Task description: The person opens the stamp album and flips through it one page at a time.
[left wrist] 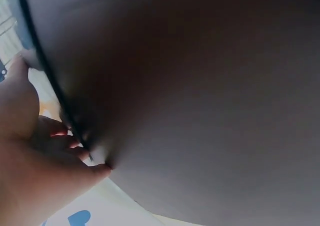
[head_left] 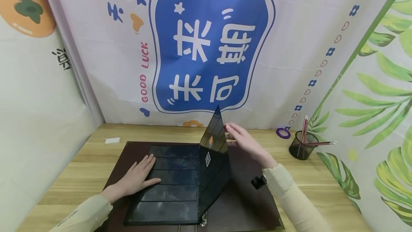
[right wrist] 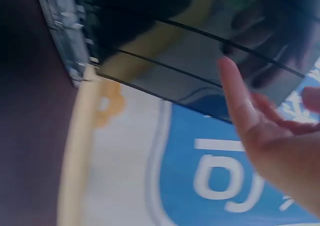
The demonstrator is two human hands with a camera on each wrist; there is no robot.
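Observation:
A stamp-album-like binder with a dark brown cover [head_left: 254, 203] lies spread on the table. My left hand [head_left: 136, 176] rests with spread fingers on the outer edge of its left black page [head_left: 175, 192]. Another black page [head_left: 215, 185], glossy and crossed by strips, stands tilted up from the metal rings [head_left: 204, 219]. A small stamp-like piece [head_left: 207, 159] shows on that page. My right hand [head_left: 243, 140] is at its upper outer edge. In the right wrist view, extended fingers [right wrist: 235, 93] touch the glossy surface, which mirrors the hand.
A black mesh pen cup [head_left: 300, 149] with several pencils stands at the right, beside a purple round object [head_left: 283, 133]. A white eraser-like block [head_left: 112, 140] lies at the back left. Printed cloth [head_left: 289, 63] hangs behind the wooden table [head_left: 74, 167].

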